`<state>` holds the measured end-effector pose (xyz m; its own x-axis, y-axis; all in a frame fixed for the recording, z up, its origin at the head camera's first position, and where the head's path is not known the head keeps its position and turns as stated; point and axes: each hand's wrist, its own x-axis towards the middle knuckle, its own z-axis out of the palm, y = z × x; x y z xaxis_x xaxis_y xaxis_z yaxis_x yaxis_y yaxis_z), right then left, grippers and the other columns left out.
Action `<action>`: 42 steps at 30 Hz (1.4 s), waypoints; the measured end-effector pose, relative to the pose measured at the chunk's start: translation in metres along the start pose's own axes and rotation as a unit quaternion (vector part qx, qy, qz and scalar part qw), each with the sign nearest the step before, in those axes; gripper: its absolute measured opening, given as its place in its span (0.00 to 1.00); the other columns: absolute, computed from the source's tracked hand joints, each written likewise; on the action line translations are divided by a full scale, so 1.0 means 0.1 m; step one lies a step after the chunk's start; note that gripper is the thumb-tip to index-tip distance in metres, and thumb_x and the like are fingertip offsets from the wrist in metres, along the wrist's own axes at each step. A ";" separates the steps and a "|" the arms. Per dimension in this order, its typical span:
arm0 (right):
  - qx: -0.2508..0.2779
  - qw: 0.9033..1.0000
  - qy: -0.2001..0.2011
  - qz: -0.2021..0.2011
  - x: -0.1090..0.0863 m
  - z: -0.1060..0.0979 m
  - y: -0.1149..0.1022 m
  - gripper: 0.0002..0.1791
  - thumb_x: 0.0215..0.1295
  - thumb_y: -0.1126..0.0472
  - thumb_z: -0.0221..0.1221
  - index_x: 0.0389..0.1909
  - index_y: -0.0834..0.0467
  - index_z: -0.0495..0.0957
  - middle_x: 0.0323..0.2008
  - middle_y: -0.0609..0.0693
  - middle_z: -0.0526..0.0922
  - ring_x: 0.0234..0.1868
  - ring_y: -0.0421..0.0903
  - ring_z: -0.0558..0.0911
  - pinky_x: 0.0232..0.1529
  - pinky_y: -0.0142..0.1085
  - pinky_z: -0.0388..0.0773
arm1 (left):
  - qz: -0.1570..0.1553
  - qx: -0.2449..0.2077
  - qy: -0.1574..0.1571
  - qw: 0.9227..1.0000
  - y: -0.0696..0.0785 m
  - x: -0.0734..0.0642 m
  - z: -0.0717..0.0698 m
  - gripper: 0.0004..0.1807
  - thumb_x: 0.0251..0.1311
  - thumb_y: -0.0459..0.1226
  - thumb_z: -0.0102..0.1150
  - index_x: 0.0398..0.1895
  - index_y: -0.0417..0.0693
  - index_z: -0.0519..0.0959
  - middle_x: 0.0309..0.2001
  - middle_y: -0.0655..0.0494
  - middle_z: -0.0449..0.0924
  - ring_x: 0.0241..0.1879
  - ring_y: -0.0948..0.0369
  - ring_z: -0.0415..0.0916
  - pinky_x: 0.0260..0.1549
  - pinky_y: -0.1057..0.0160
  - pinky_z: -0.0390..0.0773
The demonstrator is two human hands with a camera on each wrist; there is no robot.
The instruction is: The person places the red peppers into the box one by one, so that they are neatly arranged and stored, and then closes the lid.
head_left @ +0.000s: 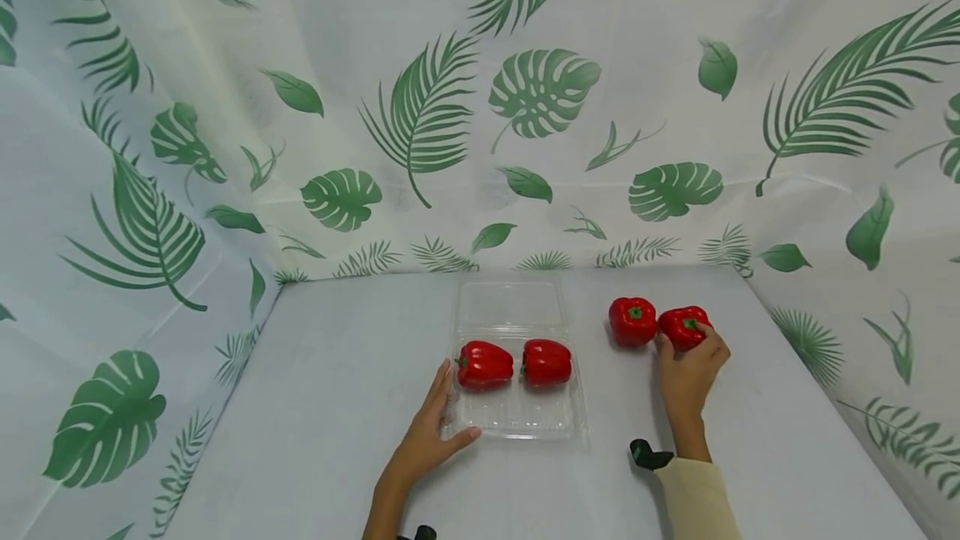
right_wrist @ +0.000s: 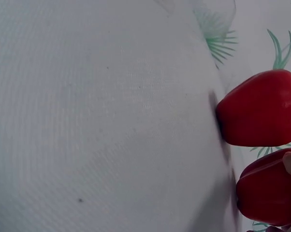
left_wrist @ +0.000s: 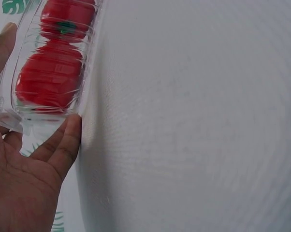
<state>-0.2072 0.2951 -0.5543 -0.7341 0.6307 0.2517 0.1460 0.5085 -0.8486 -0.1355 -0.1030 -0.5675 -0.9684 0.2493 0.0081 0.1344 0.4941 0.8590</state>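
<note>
– Right hand (head_left: 692, 367) and left hand (head_left: 427, 440): how are they used?
– One red pepper (head_left: 678, 327) is gripped by the right thumb and fingers; at its nine o'clock, a second pepper (head_left: 632, 325) is set just beside. Further out, between eight and nine, the clear box (head_left: 517, 421) is touched by the left hand's extended fingers.
– How is the grip best managed?
– Probably lightly; any lift is best made straight up, lest the second pepper be rolled.
</note>
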 end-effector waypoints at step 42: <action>0.125 0.991 0.043 0.010 -0.33 -0.35 -0.45 0.47 0.57 0.58 0.69 0.72 0.39 0.50 0.70 0.43 0.56 0.72 0.38 0.56 0.67 0.46 0.72 | 0.007 -0.020 -0.003 1.000 -0.02 0.00 0.00 0.56 0.54 0.52 0.68 0.79 0.63 0.42 0.80 0.62 0.37 0.71 0.45 0.62 0.60 0.46 0.74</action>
<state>-0.1660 0.2718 -0.5085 -0.6713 0.6930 0.2628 -0.0171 0.3399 -0.9403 -0.1357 -0.1036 -0.5693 -0.9653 0.2605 0.0171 0.1391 0.4576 0.8782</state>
